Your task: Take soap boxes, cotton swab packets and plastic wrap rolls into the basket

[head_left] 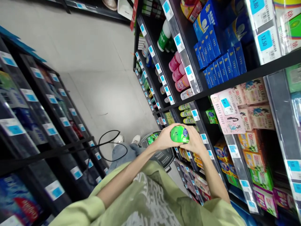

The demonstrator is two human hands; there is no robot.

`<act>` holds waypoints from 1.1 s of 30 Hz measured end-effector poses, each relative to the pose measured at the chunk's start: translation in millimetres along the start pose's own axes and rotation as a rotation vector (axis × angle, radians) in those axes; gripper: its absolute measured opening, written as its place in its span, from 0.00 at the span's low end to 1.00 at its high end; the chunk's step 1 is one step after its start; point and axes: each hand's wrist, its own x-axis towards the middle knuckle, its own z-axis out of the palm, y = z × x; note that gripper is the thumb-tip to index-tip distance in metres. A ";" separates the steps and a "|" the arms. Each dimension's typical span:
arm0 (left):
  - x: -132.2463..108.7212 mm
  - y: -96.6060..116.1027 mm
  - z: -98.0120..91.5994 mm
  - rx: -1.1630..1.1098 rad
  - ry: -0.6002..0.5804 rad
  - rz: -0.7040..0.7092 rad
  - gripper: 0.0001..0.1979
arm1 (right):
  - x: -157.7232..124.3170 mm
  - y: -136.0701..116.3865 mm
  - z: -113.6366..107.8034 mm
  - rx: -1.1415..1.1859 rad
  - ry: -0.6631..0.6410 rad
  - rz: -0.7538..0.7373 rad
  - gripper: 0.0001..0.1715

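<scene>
A small green package [176, 134] with a dark blue and white label, which looks like a wrapped soap bar, is held up in front of my body. My left hand [164, 138] grips its left end, and my right hand [194, 141] is closed on its right end. Below the hands a grey shopping basket [164, 157] rests on the floor, partly hidden by my left forearm. Another green package [153, 138] lies inside it. A similar green pack [211, 116] sits on the shelf to the right of my hands.
Shelves on the right hold pink bottles [178, 72], blue boxes [211, 47], pink soap packs [256, 94] and orange packs [252, 157]. A second shelf unit [30, 97] lines the left. Between them runs the grey tiled floor [94, 62]. A black cable loop [100, 141] hangs near my legs.
</scene>
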 end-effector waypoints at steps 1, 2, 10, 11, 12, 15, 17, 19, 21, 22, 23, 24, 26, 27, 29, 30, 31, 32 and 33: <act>3.4 4.8 3.2 -0.004 0.016 0.031 0.44 | 2.3 9.8 -0.4 0.003 0.043 -0.014 0.53; 5.9 9.8 5.8 0.000 0.030 0.059 0.46 | 4.1 20.9 -1.9 -0.002 0.088 -0.019 0.52; -30.9 2.7 -7.8 0.037 0.027 -0.031 0.33 | 15.9 110.9 -43.3 -0.026 0.421 0.220 0.54; -39.3 -3.7 -10.6 0.038 0.035 -0.064 0.31 | 19.5 117.6 -45.9 -0.008 0.414 0.252 0.55; -47.3 -9.7 -12.9 0.043 0.041 -0.094 0.30 | 23.4 123.2 -47.1 0.012 0.388 0.278 0.55; -65.9 -21.0 -16.9 0.062 0.043 -0.155 0.27 | 35.4 135.4 -45.3 0.058 0.316 0.291 0.51; -73.5 -23.2 -18.0 0.065 0.033 -0.183 0.26 | 41.9 141.9 -44.0 0.035 0.359 0.351 0.50; -77.7 -23.7 -18.8 0.066 0.026 -0.204 0.25 | 47.4 147.3 -46.1 -0.037 0.429 0.490 0.52; -79.5 -24.5 -19.8 0.066 0.025 -0.209 0.25 | 54.0 151.0 -51.5 -0.091 0.473 0.616 0.51; -79.9 -25.3 -20.3 0.067 0.026 -0.208 0.24 | 58.3 152.0 -55.0 -0.092 0.473 0.642 0.48; -80.0 -26.2 -20.7 0.069 0.029 -0.206 0.24 | 63.3 152.6 -58.5 -0.076 0.457 0.646 0.45; -79.9 -27.3 -21.0 0.072 0.031 -0.208 0.24 | 69.1 152.8 -61.7 -0.051 0.432 0.637 0.43; -79.7 -29.3 -21.6 0.078 0.029 -0.215 0.23 | 81.5 153.5 -67.0 -0.011 0.381 0.614 0.42; -79.7 -30.2 -22.0 0.080 0.028 -0.217 0.22 | 87.6 154.4 -68.9 -0.007 0.362 0.612 0.43; -79.8 -31.3 -23.1 0.085 0.031 -0.220 0.21 | 97.6 158.6 -71.7 -0.030 0.345 0.633 0.45; -80.2 -31.6 -24.0 0.086 0.035 -0.220 0.21 | 101.0 161.8 -72.7 -0.049 0.347 0.654 0.46; -80.6 -31.8 -24.9 0.088 0.042 -0.221 0.20 | 103.2 165.6 -73.6 -0.071 0.352 0.676 0.47; -81.2 -32.0 -25.9 0.090 0.048 -0.223 0.20 | 104.2 169.7 -74.2 -0.094 0.358 0.695 0.47; -81.9 -32.3 -26.9 0.091 0.053 -0.226 0.20 | 104.2 173.8 -74.7 -0.115 0.363 0.713 0.47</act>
